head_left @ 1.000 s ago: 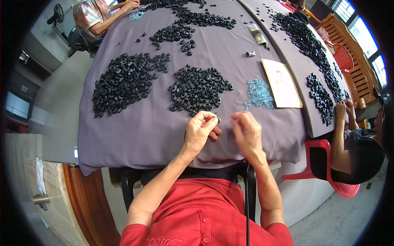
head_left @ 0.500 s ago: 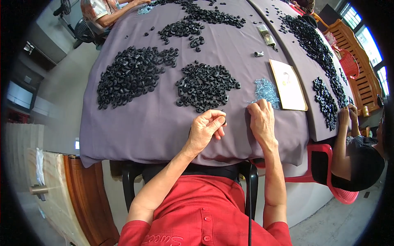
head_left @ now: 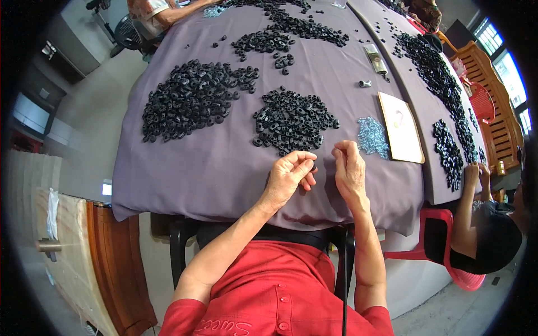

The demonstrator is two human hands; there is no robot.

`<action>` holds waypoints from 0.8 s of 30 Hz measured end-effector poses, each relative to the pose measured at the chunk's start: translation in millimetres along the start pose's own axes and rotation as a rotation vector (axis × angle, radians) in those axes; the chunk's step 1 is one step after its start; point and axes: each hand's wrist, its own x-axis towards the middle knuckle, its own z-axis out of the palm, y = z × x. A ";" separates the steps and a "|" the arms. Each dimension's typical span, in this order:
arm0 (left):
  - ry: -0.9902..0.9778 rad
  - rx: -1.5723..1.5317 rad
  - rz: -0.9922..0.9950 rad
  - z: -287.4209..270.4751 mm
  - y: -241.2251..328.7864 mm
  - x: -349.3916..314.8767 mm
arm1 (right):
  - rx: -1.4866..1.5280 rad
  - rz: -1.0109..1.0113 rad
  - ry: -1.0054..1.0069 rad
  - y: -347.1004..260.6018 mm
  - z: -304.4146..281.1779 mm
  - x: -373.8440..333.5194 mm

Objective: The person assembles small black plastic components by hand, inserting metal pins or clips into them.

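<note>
My left hand (head_left: 290, 178) is over the near part of the cloth-covered table, thumb and forefinger pinching a small black plastic part (head_left: 314, 167) that mostly hides behind the fingertips. Just to its right, my right hand (head_left: 351, 175) has its thumb and forefinger pressed together. Whatever sits in that pinch is too small to make out. Beyond my left hand lies a pile of small black ring-like parts (head_left: 294, 120). A heap of tiny pale-blue clear pieces (head_left: 372, 136) lies beyond my right hand, beside a white board (head_left: 401, 127).
A bigger pile of black parts (head_left: 190, 101) lies to the left, with more scattered farther back. A tube (head_left: 376, 59) and a small pale fitting (head_left: 365, 84) rest near the board. Co-workers sit at the far left and at the right, where a person's hands (head_left: 478, 172) touch black parts.
My right hand has drawn back from the pale-blue heap and come nearer my left hand. The left hand still pinches the black part. The whole view has shifted slightly.
</note>
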 end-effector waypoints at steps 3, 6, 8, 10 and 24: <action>0.003 0.009 -0.013 0.9 2.7 2.3 | 0.221 0.142 -0.065 -10.2 -2.9 -2.4; 0.007 0.116 -0.043 2.1 4.5 4.3 | 0.378 0.171 -0.232 -10.6 -0.7 -6.3; 0.015 0.099 -0.002 5.5 5.7 4.1 | 0.392 0.178 -0.248 -13.4 0.5 -7.1; 0.000 0.105 -0.024 4.3 7.3 5.3 | 0.408 0.184 -0.263 -15.7 -1.0 -6.8; 0.031 0.059 -0.141 9.6 11.2 6.3 | 0.367 0.153 -0.297 -9.1 -11.4 -8.1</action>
